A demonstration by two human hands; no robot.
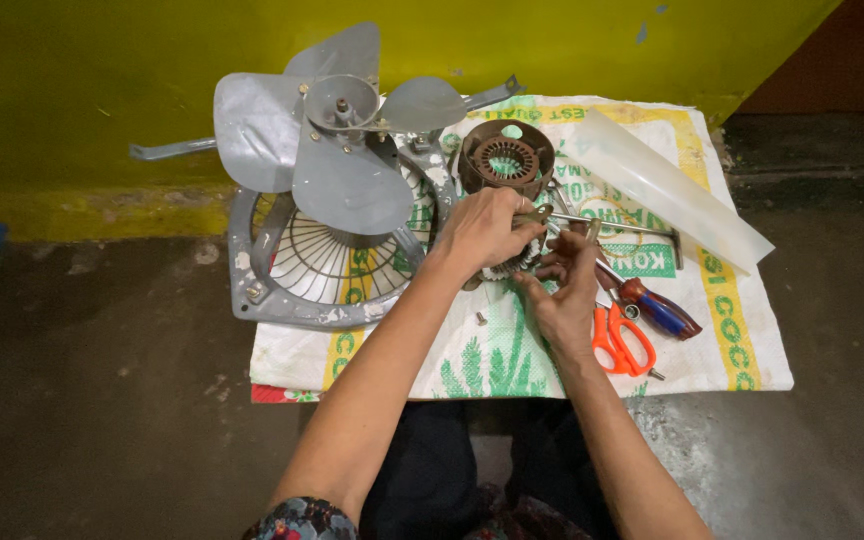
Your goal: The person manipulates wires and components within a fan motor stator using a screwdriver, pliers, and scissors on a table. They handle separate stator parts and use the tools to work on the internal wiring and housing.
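Observation:
My left hand (pixel 482 232) and my right hand (pixel 564 290) are closed together around a small grey metal motor part (pixel 519 262) over a woven white sack (pixel 732 330) spread on the floor. The left hand covers most of the part from above, and a thin metal piece sticks out between its fingers. The right hand grips the part from below. Just behind the hands lies a round brown motor stator (pixel 505 157) with copper windings.
A grey exhaust fan with metal blades (pixel 337 140) and its wire-grille frame (pixel 302 270) rest at the left of the sack. Orange-handled scissors (pixel 620 340), a red and blue screwdriver (pixel 657 308) and a white plastic sheet (pixel 667 185) lie at the right. A yellow wall stands behind.

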